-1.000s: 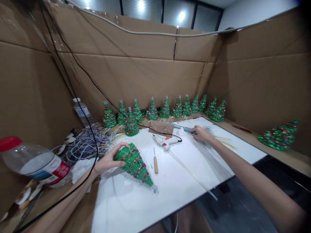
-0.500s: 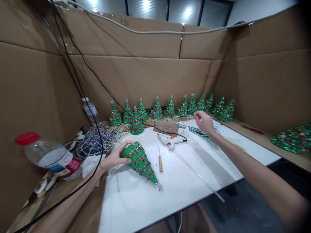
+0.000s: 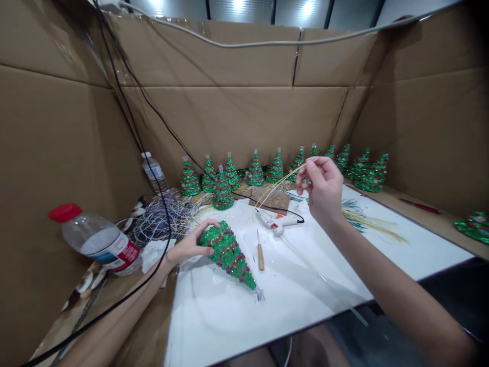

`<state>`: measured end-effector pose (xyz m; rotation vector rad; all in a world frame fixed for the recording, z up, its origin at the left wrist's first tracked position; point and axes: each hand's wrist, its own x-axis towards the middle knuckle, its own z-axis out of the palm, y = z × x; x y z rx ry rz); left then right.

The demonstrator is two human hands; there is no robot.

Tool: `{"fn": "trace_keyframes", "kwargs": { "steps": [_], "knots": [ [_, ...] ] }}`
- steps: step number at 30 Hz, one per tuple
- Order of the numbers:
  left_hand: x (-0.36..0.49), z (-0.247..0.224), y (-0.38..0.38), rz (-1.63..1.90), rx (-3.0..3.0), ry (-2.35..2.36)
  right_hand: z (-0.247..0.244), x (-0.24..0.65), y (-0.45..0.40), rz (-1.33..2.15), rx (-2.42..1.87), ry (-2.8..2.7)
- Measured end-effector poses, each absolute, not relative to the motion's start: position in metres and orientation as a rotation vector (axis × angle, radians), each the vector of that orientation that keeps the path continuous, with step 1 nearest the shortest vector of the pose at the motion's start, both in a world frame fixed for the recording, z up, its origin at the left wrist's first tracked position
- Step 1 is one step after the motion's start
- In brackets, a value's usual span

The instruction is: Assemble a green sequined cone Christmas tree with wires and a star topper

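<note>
My left hand (image 3: pixel 198 242) grips the wide base end of a green tinsel tree (image 3: pixel 229 255) with red garland. The tree lies tilted over the white board (image 3: pixel 214 316), its silvery tip pointing toward me and to the right. Raised above the board, my right hand (image 3: pixel 323 186) pinches thin yellow and white strands (image 3: pixel 280 182), which hang down leftward toward the glue gun. The white glue gun (image 3: pixel 278 223), with a long clear stick, rests on the board. Between it and the tree is an awl (image 3: pixel 260 256) with a wooden handle.
Several upright small trees (image 3: pixel 255 168) line the back. A red-capped bottle (image 3: pixel 105 244), a smaller bottle (image 3: pixel 155 172) and tangled wires (image 3: pixel 164 216) are at left. A black cable (image 3: pixel 167 214) crosses the left side. Loose yellow strands (image 3: pixel 376 224) lie at right.
My right hand has lifted and now shows yellow and white strands in its pinch. My left hand still holds the tree. The view has shifted slightly.
</note>
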<state>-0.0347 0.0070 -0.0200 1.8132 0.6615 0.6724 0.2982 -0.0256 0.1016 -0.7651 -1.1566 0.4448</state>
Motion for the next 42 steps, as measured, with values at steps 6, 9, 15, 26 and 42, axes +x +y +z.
{"fn": "trace_keyframes", "kwargs": {
  "steps": [6, 9, 15, 26, 42],
  "knots": [
    [-0.033, -0.018, 0.005, 0.661, 1.764, 0.664, 0.075, 0.261, -0.036, 0.695, -0.717, -1.182],
    [-0.034, -0.018, 0.005, 0.632, 1.732, 0.654, 0.06, 0.254, -0.033, 0.794, -0.727, -1.188],
    [-0.038, -0.017, 0.007, 0.564, 1.684, 0.632, 0.04, 0.245, -0.03, 0.994, -0.781, -1.282],
    [-0.042, -0.01, 0.009, 0.496, 1.655, 0.603, 0.022, 0.228, -0.025, 1.328, -0.863, -1.754],
    [-0.053, 0.006, 0.017, 0.518, 1.762, 0.655, 0.049, 0.207, 0.034, 0.456, -0.839, -2.201]
  ]
}}
